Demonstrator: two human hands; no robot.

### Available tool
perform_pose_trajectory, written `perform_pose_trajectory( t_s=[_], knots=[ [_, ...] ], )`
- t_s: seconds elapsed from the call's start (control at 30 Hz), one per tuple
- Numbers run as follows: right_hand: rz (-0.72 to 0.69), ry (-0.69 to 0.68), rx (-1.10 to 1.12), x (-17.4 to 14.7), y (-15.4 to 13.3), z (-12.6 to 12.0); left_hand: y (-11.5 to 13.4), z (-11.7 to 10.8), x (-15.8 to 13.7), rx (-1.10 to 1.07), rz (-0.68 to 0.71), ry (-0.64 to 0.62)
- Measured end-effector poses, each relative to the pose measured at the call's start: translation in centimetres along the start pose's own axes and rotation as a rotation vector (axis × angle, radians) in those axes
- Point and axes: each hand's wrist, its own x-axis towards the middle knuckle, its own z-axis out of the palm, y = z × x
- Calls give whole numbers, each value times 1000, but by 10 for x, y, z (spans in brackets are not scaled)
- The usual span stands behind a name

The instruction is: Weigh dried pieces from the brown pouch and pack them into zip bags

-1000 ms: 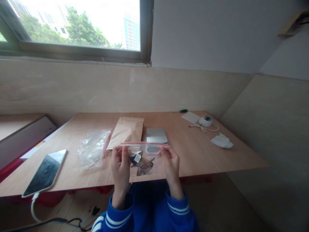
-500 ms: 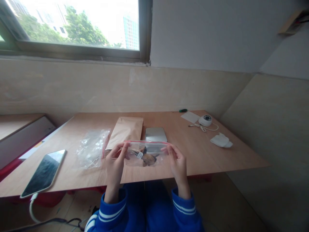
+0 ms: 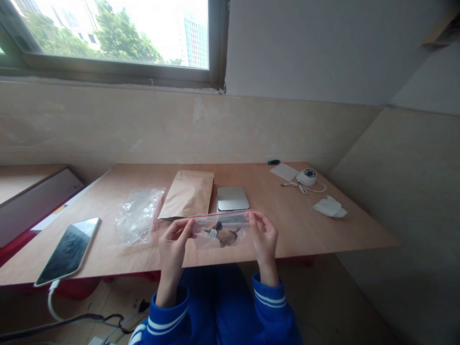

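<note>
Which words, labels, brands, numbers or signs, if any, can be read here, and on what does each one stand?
No text can be read.
White patch in the clear bag: too small to tell whether it has print.
Phone: nothing readable on its dark screen.
Brown pouch: no print visible.

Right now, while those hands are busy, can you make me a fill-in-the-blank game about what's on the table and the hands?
Both the left hand and the right hand hold a clear bag whose top strip is ____.
The cable at the near end of the phone is ____.
The brown packet lies to the ____ of the silver-topped box.
The striped sleeves are mostly ____.

Missing words: red; white; left; blue.
</note>
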Motion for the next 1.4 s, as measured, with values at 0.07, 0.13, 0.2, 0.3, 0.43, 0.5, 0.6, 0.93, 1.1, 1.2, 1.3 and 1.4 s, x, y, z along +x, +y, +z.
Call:
perform_pose_trajectory(
  t_s=[0.07,0.13,0.2,0.3,0.43,0.5,0.6,0.93,1.1,1.2,1.3,1.4],
  knots=[
    [35,4,30,-1,2,1,-3,-1,0,46,28,6],
    [65,11,44,-1,4,3,-5,-1,-1,73,55,21],
    [82,24,55,-2,5,4,-6,1,-2,76,68,41],
    [91,14,87,-3,6,6,-8,7,-3,22,73,84],
    [123,-40,167,-7,8,13,-12,20,-6,-163,13,70],
    [144,-64,210,-9,11,17,-14,26,-8,-226,-20,66],
    [184,-100,241,-11,15,20,-15,30,-10,-180,-11,72],
    [223,-110,278,-12,13,10,-19,9,-7,-63,45,30],
    [191,-80,237,-12,9,11,-19,1,-6,-15,108,6],
    [150,-79,179,-13,5,10,-16,0,-7,21,159,24],
    [113,-78,152,-14,4,11,-12,2,-10,43,172,75],
    [114,-60,168,-15,6,12,-10,6,-12,14,157,108]
  ],
)
